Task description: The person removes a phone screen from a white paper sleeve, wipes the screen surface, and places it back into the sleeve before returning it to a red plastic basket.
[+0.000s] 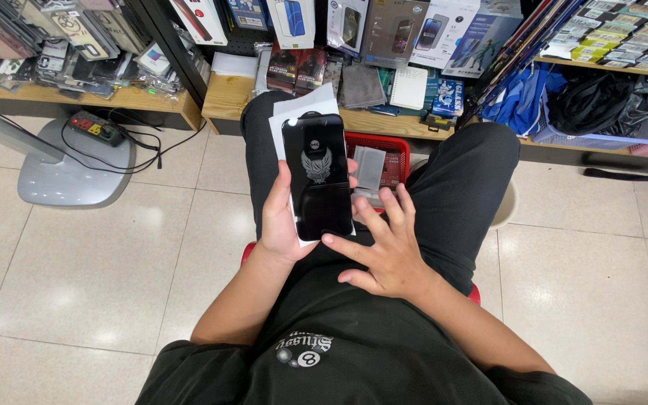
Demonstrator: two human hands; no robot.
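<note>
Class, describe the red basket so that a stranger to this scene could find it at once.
Start at the seated person's black-trousered knees. Between them, on the floor against the wooden shelf, stands the red basket. It alone is red mesh, with pale sheets inside.

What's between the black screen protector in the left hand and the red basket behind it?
In the head view, a white card sits directly behind the black screen protector in the left hand; a small clear sheet stands against the red basket.
</note>
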